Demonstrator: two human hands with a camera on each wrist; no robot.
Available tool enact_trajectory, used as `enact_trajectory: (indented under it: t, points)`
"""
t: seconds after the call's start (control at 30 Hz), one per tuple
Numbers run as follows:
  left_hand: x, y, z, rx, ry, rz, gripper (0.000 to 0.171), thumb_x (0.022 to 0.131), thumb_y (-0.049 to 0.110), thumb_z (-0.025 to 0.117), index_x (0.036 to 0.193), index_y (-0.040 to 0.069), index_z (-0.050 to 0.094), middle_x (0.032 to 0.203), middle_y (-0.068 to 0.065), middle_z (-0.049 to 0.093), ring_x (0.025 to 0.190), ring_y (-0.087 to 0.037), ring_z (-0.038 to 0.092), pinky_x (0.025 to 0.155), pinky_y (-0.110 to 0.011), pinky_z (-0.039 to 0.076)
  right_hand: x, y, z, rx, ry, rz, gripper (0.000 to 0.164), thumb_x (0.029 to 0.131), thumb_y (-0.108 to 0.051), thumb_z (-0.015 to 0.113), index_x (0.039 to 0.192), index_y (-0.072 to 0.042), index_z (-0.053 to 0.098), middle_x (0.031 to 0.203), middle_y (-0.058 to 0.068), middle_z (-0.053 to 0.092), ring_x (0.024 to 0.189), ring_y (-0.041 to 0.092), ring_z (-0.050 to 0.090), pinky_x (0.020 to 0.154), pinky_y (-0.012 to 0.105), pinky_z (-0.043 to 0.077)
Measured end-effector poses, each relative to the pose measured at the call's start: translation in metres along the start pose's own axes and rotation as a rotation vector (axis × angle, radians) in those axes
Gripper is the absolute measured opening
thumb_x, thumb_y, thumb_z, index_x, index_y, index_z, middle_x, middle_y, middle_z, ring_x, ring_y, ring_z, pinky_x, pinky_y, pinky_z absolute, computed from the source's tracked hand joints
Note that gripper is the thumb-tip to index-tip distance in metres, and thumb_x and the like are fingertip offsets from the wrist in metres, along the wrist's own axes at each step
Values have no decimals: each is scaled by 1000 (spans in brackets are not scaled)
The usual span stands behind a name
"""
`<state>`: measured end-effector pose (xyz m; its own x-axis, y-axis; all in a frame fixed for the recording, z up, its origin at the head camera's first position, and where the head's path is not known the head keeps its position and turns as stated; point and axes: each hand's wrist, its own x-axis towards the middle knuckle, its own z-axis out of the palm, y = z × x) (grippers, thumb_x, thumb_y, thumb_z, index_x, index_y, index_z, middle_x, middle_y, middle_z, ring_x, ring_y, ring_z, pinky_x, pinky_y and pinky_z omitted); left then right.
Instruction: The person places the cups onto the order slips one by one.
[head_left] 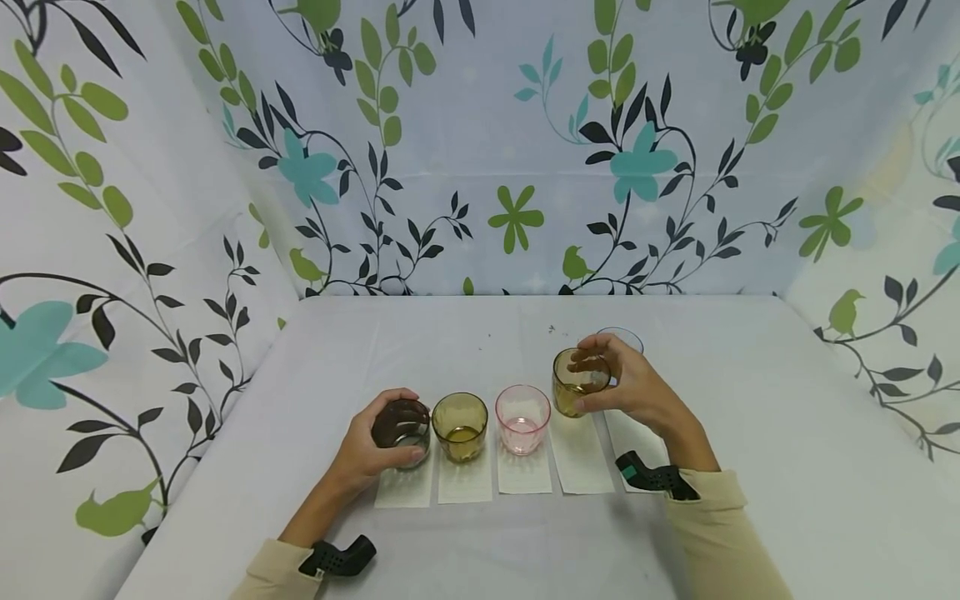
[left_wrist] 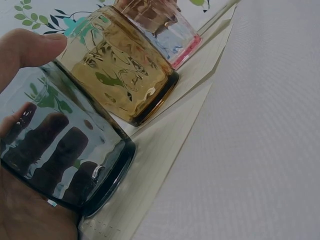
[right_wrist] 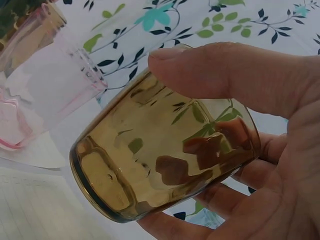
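Observation:
My left hand (head_left: 366, 450) grips a smoky dark glass tumbler (head_left: 403, 435) at the left end of the row, thumb on the near side and fingers round the far side. Through its wall the fingers show in the left wrist view. My right hand (head_left: 636, 390) holds an amber tumbler (right_wrist: 135, 155) between thumb and fingers. It appears raised and tilted near the far end of a paper strip (head_left: 581, 462). Between the hands stand another amber tumbler (head_left: 461, 427) and a pink tumbler (head_left: 522, 421), each on a strip of paper.
Behind the right hand, the blue rim of a clear glass (head_left: 630, 337) shows; the hand hides most of it. Another paper strip (head_left: 636, 433) lies under the right wrist. White cloth (head_left: 480, 550) covers the table, and a leaf-patterned curtain (head_left: 480, 150) hangs behind.

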<state>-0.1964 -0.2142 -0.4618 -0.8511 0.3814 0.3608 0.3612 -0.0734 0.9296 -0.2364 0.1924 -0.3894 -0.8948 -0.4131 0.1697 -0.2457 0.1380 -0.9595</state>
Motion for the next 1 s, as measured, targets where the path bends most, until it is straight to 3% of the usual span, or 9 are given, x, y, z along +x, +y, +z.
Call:
enact_trajectory:
  t: [0.3, 0.57, 0.8, 1.0]
  points:
    - [0, 2, -1, 3, 5, -17, 69, 78, -6, 80, 138, -1, 46, 128, -30, 56, 118, -35, 60, 106, -46, 50, 1, 10, 0, -14, -30, 49, 80, 64, 7, 88, 132, 3, 47, 132, 29, 55, 124, 43, 55, 102, 46, 53]
    - [0, 3, -1, 13, 6, -19, 69, 78, -6, 80, 139, 0, 46, 128, -29, 56, 118, -31, 60, 107, -44, 50, 1, 16, 1, -12, -75, 102, 82, 60, 5, 89, 130, 1, 47, 130, 27, 55, 122, 45, 55, 100, 54, 52]
    - [0, 4, 0, 6, 2, -11, 69, 78, -7, 79, 139, 0, 46, 128, -35, 53, 117, -33, 60, 106, -43, 51, 1, 22, 0, -20, -98, 111, 82, 58, 5, 90, 128, 1, 47, 128, 27, 55, 122, 47, 55, 97, 49, 55]
    - [0, 3, 1, -9, -1, -10, 70, 78, -7, 79, 139, -3, 45, 128, -33, 54, 117, -35, 60, 106, -44, 51, 0, 25, 1, -36, -116, 127, 84, 55, 3, 90, 127, 0, 46, 128, 26, 56, 122, 42, 57, 104, 51, 50]
